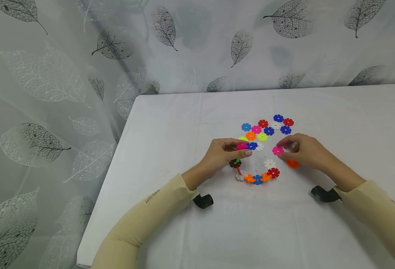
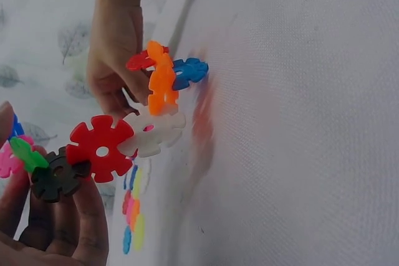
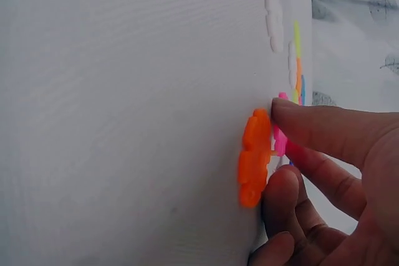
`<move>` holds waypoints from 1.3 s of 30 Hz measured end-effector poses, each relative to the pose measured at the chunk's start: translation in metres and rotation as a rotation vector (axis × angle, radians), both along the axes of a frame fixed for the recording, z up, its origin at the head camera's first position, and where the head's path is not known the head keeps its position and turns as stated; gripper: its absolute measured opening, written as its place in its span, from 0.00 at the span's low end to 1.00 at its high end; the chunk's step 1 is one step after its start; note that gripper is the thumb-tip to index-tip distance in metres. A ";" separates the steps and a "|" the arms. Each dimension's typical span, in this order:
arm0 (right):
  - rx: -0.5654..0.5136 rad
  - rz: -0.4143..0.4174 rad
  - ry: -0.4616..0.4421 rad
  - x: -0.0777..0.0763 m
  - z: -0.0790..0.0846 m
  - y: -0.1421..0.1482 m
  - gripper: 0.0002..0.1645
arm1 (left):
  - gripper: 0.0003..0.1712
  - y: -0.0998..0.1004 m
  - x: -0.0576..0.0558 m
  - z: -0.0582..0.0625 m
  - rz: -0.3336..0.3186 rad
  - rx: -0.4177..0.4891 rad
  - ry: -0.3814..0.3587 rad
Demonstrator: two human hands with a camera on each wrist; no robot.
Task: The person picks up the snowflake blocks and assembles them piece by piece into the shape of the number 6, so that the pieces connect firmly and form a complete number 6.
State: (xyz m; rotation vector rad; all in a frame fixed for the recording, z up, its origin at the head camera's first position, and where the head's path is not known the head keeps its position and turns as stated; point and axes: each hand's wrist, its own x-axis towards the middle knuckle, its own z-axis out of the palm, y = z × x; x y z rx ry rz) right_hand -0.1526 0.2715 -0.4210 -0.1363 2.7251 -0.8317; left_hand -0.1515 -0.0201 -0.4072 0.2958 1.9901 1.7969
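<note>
My left hand (image 1: pixel 217 156) holds one end of a curved chain of interlocking flower-shaped discs (image 1: pixel 257 179), its pink and blue discs (image 1: pixel 252 146) between thumb and fingers. Seen from the left wrist, the chain runs through green, black, red (image 2: pixel 101 149), white, orange and blue pieces, raised off the table. With its thumb and index finger, my right hand (image 1: pixel 306 151) pinches a pink disc (image 1: pixel 277 150), also visible in the right wrist view. Beside that hand, an orange disc (image 3: pixel 254 157) is near its fingers. A white disc (image 1: pixel 269 164) lies between the hands.
Several loose discs (image 1: pixel 269 131) in blue, red, pink, orange, yellow and white lie behind the hands. The white-covered table (image 1: pixel 170 127) meets leaf-patterned curtains (image 1: pixel 197 45) at the back and left. A black wrist attachment (image 1: pixel 325 194) sits under each sleeve.
</note>
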 end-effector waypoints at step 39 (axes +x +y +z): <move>-0.519 0.080 0.284 0.031 0.037 -0.042 0.15 | 0.15 0.000 0.002 0.003 -0.023 -0.021 0.018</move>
